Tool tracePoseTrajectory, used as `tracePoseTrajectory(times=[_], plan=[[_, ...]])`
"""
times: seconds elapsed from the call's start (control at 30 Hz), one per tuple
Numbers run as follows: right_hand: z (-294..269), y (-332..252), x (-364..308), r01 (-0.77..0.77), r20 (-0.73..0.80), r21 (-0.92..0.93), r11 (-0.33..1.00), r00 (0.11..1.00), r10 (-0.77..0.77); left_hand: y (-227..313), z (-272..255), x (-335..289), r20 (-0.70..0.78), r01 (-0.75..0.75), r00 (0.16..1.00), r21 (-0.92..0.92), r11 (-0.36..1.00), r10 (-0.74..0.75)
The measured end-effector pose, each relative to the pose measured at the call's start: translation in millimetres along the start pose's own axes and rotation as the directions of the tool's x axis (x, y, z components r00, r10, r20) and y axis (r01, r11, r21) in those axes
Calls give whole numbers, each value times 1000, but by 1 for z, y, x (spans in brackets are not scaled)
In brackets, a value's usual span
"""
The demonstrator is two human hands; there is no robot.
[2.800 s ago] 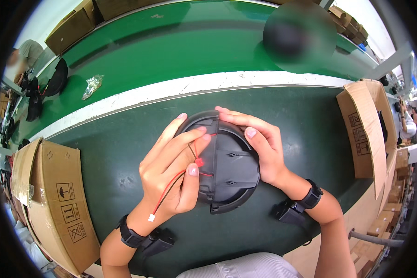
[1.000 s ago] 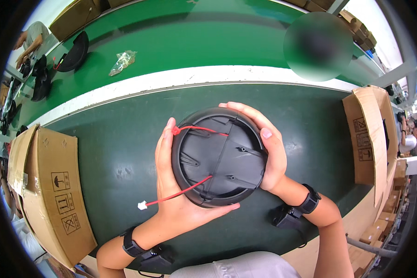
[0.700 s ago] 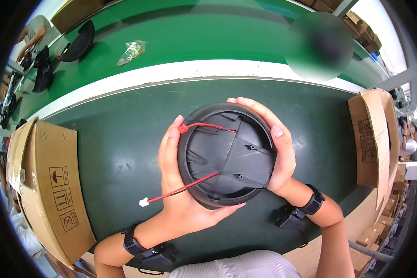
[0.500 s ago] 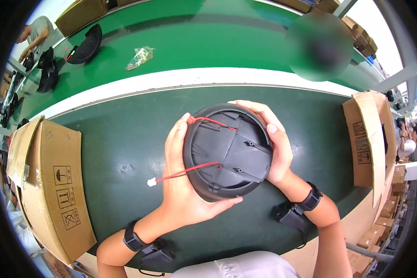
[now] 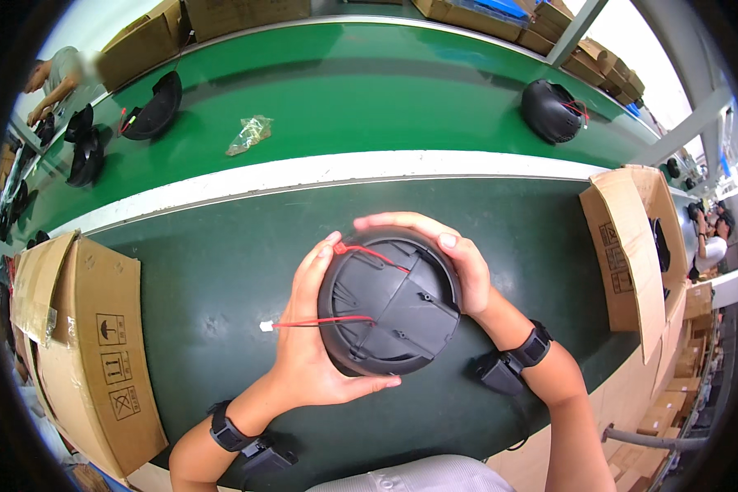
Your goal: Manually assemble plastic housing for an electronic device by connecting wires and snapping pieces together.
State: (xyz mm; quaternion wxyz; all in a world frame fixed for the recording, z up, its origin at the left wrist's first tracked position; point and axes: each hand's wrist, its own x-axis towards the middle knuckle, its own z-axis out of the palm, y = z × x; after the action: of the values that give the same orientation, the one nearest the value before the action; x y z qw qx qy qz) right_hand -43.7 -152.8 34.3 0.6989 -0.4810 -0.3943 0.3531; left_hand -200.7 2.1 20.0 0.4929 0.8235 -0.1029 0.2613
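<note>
Both hands, left hand [image 5: 307, 361] and right hand [image 5: 459, 266], hug the round black plastic fan housing [image 5: 388, 303] above the green table [image 5: 205, 279]. It has turned a little. Cardboard boxes [image 5: 82, 353] sit well apart.

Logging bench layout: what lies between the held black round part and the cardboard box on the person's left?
In the head view, only bare green mat lies between the black round part and the cardboard box, crossed by the part's red wire.
</note>
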Motion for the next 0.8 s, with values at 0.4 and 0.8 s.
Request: tracePoseTrajectory(times=[0.4,0.8], plan=[[-12,-3,44,96,-438,20,995,896,-78,-18,-13,-16,-231,204,948,-95,974,-221],[-131,49,200,-33,-740,-658,753,217,-637,-21,-14,-20,-252,204,940,-126,971,-230]])
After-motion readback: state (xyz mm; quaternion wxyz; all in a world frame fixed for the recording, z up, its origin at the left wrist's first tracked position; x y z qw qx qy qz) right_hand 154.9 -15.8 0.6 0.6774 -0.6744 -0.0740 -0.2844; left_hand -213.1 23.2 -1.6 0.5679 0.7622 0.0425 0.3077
